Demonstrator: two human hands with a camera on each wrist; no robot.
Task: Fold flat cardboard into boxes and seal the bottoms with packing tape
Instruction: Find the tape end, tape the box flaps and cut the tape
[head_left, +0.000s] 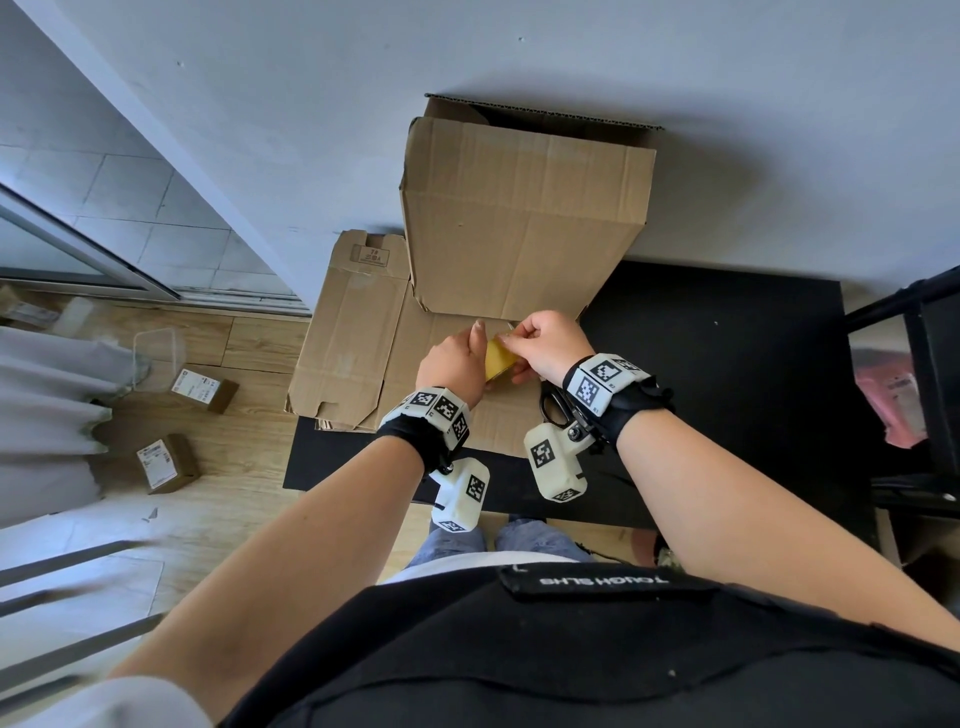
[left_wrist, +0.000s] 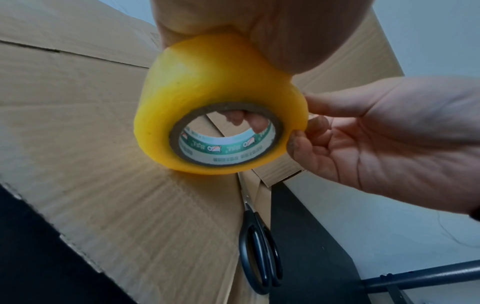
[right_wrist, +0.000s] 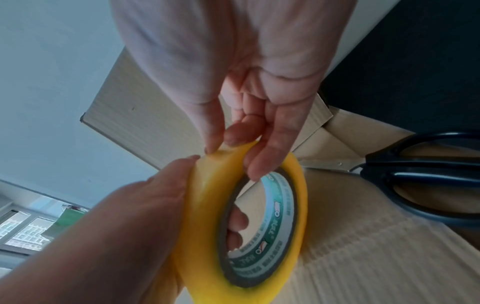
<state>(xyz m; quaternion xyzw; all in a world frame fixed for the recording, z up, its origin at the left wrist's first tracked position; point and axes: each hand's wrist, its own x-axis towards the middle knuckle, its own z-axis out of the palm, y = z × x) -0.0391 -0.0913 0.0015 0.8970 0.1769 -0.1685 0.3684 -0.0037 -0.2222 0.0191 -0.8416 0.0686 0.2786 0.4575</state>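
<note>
A yellow roll of packing tape (head_left: 497, 358) (left_wrist: 207, 98) (right_wrist: 205, 216) is held upright over the flat cardboard (head_left: 353, 322). My left hand (head_left: 452, 358) (right_wrist: 116, 236) grips it, thumb on the outer face and fingers through the core. My right hand (head_left: 545, 343) (left_wrist: 389, 131) (right_wrist: 259, 102) pinches the roll's outer layer at its top edge with thumb and fingertips. A folded brown box (head_left: 524, 218) stands behind the hands against the wall. Black-handled scissors (head_left: 556, 408) (left_wrist: 259, 257) (right_wrist: 428, 174) lie on the cardboard under my right wrist.
The cardboard rests on a black table (head_left: 727, 364) set against a grey wall. Two small sealed boxes (head_left: 205, 389) (head_left: 166, 462) and a clear plastic container (head_left: 156, 353) sit on the wooden floor at left. A black rack (head_left: 935, 364) stands at right.
</note>
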